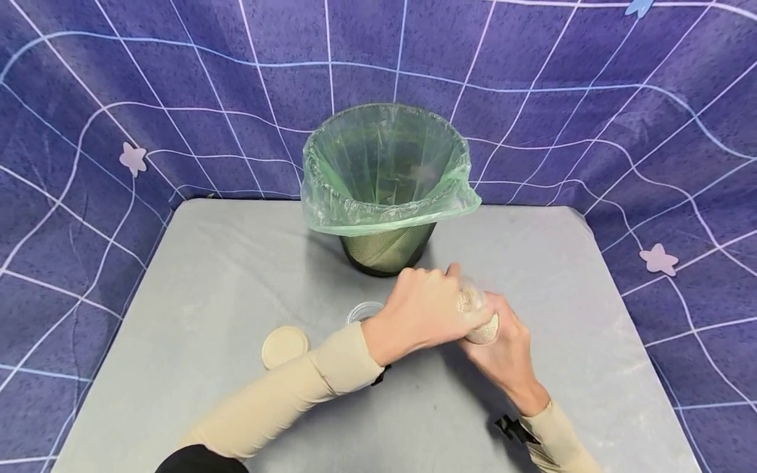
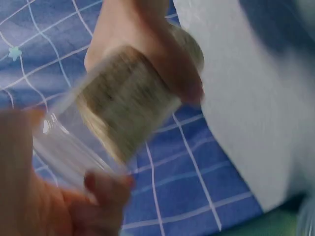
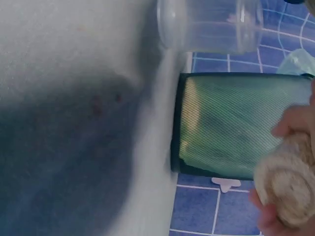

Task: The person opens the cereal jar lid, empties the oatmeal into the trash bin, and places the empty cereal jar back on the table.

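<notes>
A clear plastic jar [image 1: 483, 332] with pale, grainy contents is held tilted between both hands, over the right part of the table. My left hand [image 1: 426, 309] grips its clear end; in the left wrist view that end shows between thumb and fingers. Around the filled part of the jar [image 2: 123, 98] curls my right hand [image 1: 503, 348]. The right wrist view shows the round bottom of the jar [image 3: 288, 189] facing the camera. The image of the jar is blurred.
Behind the hands stands a mesh waste bin [image 1: 387, 246] lined with a green bag [image 1: 331, 213]. A second clear jar [image 3: 211, 24] is partly hidden by the left forearm in the head view. A round beige lid [image 1: 285, 347] lies on the grey table [image 1: 219, 315].
</notes>
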`<state>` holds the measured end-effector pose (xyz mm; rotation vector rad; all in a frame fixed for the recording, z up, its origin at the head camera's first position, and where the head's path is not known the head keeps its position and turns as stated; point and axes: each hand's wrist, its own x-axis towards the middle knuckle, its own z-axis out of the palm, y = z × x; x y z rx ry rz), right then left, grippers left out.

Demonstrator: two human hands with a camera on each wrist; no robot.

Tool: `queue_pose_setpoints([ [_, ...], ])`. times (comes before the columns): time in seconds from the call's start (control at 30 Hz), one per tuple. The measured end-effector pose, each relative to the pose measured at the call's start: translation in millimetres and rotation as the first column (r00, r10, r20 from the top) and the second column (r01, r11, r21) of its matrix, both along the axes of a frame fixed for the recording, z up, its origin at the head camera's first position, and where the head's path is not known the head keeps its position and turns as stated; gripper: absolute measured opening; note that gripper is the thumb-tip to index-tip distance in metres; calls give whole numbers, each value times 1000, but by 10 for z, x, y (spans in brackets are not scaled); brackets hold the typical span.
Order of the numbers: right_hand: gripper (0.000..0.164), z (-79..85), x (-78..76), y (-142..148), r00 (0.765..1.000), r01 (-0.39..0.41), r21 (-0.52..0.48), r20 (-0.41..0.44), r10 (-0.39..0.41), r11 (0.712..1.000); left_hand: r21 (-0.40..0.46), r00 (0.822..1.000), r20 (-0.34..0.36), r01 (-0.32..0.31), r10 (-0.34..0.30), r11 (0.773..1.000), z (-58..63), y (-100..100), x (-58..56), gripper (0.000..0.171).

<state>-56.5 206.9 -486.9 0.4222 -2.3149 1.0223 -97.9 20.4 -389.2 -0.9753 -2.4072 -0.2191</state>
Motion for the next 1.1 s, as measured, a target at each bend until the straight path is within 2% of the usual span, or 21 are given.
queue_pose_setpoints([
  [0.03, 64, 20, 2, 19, 1000, -19, -2, 15, 19, 1000, -1, 999, 2, 46, -46, 999, 10, -35, -12, 41],
  [0.1, 60, 73, 6, 47, 997, -57, -12, 54, 58, 998, 32, 989, 59, 134, -135, 990, 54, -109, -60, 51],
  [0.13, 60, 98, 8, 59, 994, -76, -16, 71, 77, 997, 51, 980, 73, 181, -185, 982, 76, -142, -89, 60],
  [0.23, 62, 156, 32, 85, 976, -161, -74, 136, 169, 984, 6, 940, 84, 332, -331, 943, 118, -217, -147, 61],
  [0.27, 63, 173, 42, 88, 966, -185, -104, 162, 200, 977, -7, 929, 84, 363, -361, 932, 123, -227, -158, 61],
  [0.33, 66, 185, 56, 91, 945, -229, -154, 200, 258, 961, -21, 923, 47, 383, -382, 924, 117, -219, -162, 61],
  [0.4, 64, 185, 67, 81, 931, -254, -184, 219, 291, 950, -16, 924, 33, 382, -381, 924, 105, -200, -162, 59],
  [0.5, 64, 171, 79, 49, 928, -258, -197, 222, 300, 946, -1, 935, 30, 354, -353, 935, 87, -163, -155, 54],
  [0.7, 65, 135, 93, -2, 946, -229, -192, 186, 265, 954, 61, 952, 75, 291, -295, 955, 79, -113, -121, 46],
  [0.93, 74, 83, 92, -16, 977, -152, -108, 133, 166, 983, 130, 972, 117, 188, -204, 973, 54, -61, -71, 46],
  [1.1, 57, 49, 77, -40, 997, -58, -25, 43, 60, 998, 208, 988, 124, 65, -93, 976, 19, 11, -17, 39],
])
